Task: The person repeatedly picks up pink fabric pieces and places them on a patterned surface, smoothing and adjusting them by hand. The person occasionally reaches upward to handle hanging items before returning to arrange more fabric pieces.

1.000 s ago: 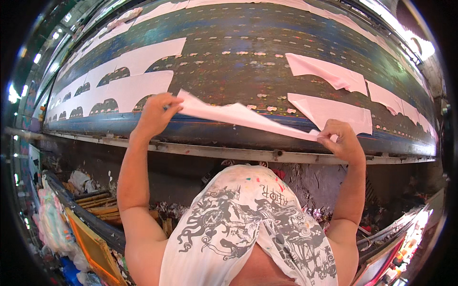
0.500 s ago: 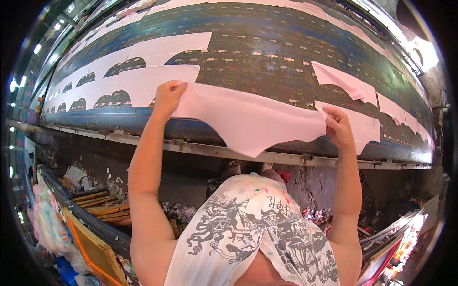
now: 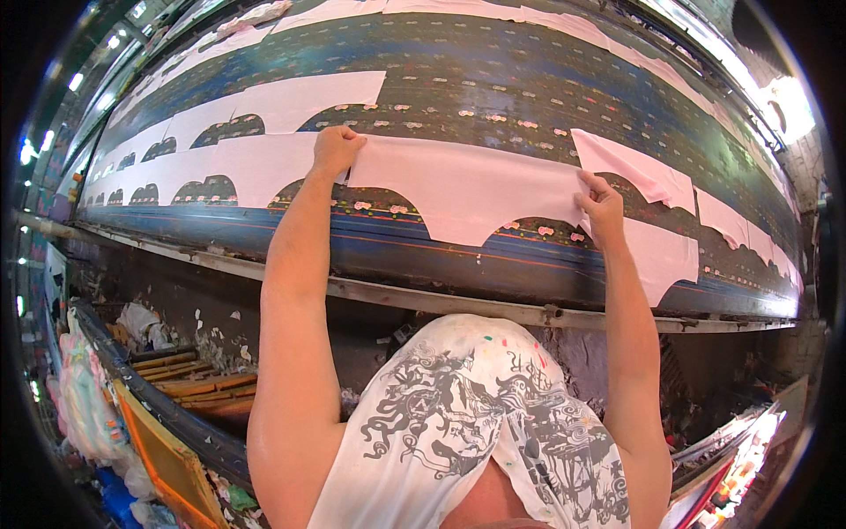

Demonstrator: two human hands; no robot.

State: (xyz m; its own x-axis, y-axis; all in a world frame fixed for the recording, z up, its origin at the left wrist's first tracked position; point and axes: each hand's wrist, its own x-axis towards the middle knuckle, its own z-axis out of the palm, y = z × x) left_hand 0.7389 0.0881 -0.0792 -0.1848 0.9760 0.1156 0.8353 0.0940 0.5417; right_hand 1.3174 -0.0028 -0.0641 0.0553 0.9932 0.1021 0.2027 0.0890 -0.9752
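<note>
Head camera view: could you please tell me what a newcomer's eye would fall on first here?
Most striking is the pink paper sheet with scalloped cut-outs, pressed flat on the long dark patterned cloth that fills the upper picture. The left hand pins its upper left corner and the right hand its right edge. More pink sheets lie in rows to the left, and a white printed shirt fills the bottom centre.
</note>
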